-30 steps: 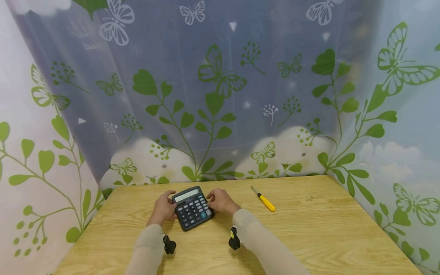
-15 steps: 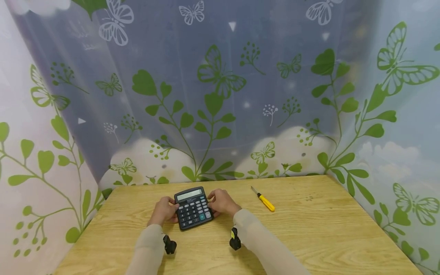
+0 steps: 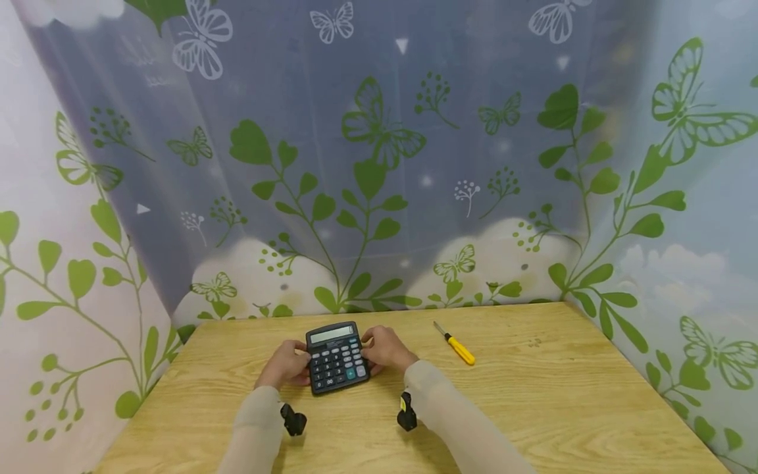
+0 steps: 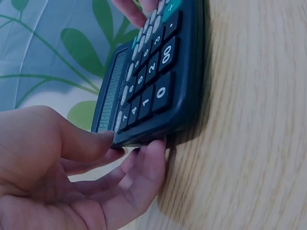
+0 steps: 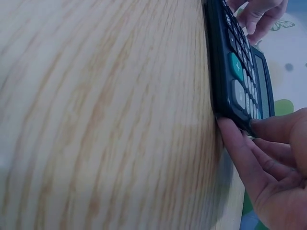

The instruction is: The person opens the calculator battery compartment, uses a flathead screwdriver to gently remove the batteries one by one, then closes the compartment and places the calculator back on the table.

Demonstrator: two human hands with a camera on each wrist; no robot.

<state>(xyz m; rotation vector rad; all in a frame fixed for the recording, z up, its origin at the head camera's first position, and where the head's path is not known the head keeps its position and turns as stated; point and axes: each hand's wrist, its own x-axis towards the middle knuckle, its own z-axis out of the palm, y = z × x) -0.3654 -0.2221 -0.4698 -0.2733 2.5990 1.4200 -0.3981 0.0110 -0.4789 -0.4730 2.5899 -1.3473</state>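
Note:
A dark calculator point(image 3: 336, 359) with white, grey and teal keys lies between my two hands, its display at the far end. My left hand point(image 3: 288, 365) grips its left edge; in the left wrist view the thumb point(image 4: 91, 143) presses the upper side while the other fingers curl at the lower edge. My right hand point(image 3: 386, 349) pinches the right edge. The right wrist view shows its thumb point(image 5: 276, 128) on the top rim and a finger point(image 5: 235, 139) at the underside. Whether the calculator's near edge touches the wood I cannot tell.
To the right of the right hand, a screwdriver point(image 3: 457, 346) with a yellow handle lies on the wooden table point(image 3: 562, 395). Behind the table's far edge hangs a curtain point(image 3: 379, 197) printed with leaves and butterflies. Small black devices sit on both wrists.
The calculator has shifted slightly to the right and turned a little more upright in view, with both hands on it. The screwdriver has stayed put.

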